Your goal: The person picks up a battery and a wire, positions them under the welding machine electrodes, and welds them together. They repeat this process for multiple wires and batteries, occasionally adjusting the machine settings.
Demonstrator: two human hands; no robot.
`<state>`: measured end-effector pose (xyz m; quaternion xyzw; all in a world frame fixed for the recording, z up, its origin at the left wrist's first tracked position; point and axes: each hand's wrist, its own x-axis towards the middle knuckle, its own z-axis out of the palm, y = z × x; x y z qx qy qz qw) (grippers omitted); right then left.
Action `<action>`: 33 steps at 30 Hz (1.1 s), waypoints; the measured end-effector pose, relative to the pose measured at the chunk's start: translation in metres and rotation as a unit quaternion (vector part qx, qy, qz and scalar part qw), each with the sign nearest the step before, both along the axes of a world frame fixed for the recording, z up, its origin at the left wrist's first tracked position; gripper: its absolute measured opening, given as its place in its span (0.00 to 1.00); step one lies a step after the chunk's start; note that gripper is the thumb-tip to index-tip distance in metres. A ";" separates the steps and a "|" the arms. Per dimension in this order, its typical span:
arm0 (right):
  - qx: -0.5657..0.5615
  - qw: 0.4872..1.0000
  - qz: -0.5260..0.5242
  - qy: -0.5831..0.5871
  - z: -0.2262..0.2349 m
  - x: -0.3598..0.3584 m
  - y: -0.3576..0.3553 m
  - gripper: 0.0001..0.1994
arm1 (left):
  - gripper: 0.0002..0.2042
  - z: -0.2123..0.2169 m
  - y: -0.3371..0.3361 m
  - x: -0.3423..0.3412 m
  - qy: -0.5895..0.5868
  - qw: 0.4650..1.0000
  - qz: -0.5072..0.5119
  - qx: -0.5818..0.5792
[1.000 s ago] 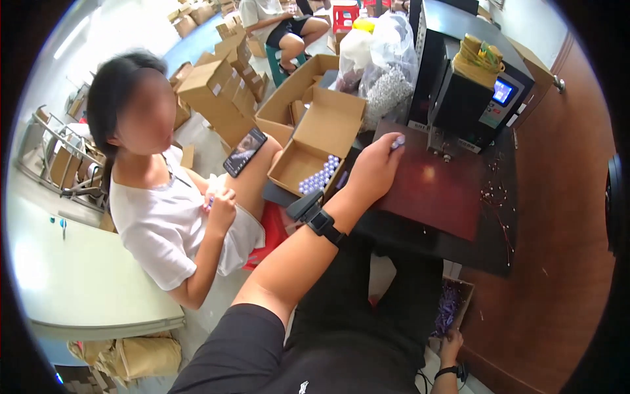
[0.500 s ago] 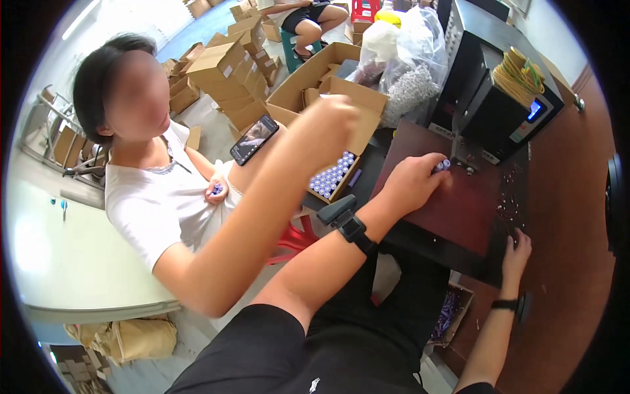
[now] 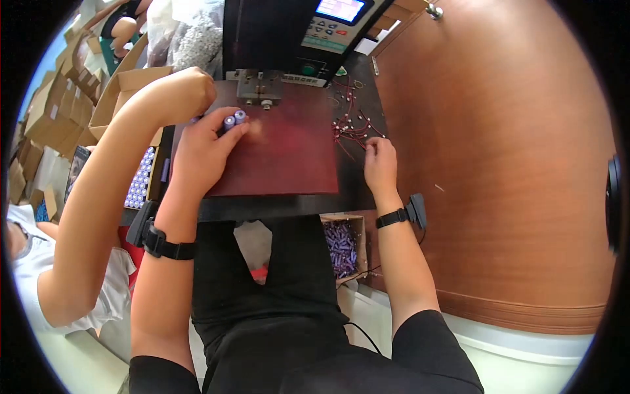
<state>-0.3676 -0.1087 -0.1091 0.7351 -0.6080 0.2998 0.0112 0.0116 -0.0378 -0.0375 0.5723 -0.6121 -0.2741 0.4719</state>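
My left hand (image 3: 202,148) is closed around a pair of purple cylindrical battery cells (image 3: 234,120), their ends pointing up past my thumb. It hovers over the left part of a dark red board (image 3: 289,164), just in front of the metal head (image 3: 259,88) of a black machine. Beyond the board's right edge, my right hand (image 3: 380,164) has its fingertips drawn together beside a scatter of thin red wire leads (image 3: 351,125) with small white ends. What those fingertips hold, if anything, is too small to make out.
A co-worker's arm (image 3: 98,171) reaches across on the left, its fist close to my left hand. Behind that arm is a carton of purple cells (image 3: 139,184). The black machine (image 3: 272,39) stands at the back. Below the table edge sits a box of loose cells (image 3: 341,246).
My view has swung right toward the machine and wires. My left hand still grips the cells near the metal head. The co-worker's raised fist is now beside my left hand.
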 end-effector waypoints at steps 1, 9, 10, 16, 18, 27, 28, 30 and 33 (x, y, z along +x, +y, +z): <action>0.006 1.000 0.028 0.009 -0.002 0.006 0.001 0.09 | 0.14 0.000 0.000 0.000 -0.004 1.000 0.011 -0.010; 0.016 0.997 0.017 0.073 0.008 0.023 -0.008 0.07 | 0.14 0.001 0.000 -0.007 -0.028 0.999 0.028 -0.005; 0.009 0.999 0.024 0.027 0.030 0.027 -0.002 0.07 | 0.14 -0.003 0.001 -0.004 -0.030 0.999 0.031 -0.021; 0.013 0.997 -0.012 -0.079 0.105 0.009 0.013 0.07 | 0.14 0.004 0.004 -0.008 -0.017 0.999 0.028 0.004; 0.046 0.969 0.013 -0.241 0.112 0.012 0.017 0.07 | 0.14 0.004 0.004 -0.006 -0.014 1.000 0.026 -0.002; 0.099 0.993 0.047 -0.051 0.010 -0.005 0.032 0.07 | 0.14 -0.003 -0.002 -0.008 -0.012 1.000 0.027 -0.003; 0.113 0.992 0.049 0.011 0.005 -0.004 0.040 0.07 | 0.14 -0.002 0.000 -0.006 -0.014 1.000 0.026 -0.001; 0.155 0.987 0.038 0.028 0.007 -0.007 0.048 0.10 | 0.14 -0.002 -0.001 -0.006 -0.017 0.999 0.028 0.013; 0.101 0.992 0.007 0.069 0.014 -0.004 0.051 0.13 | 0.14 -0.003 -0.001 -0.007 -0.015 1.000 0.023 -0.007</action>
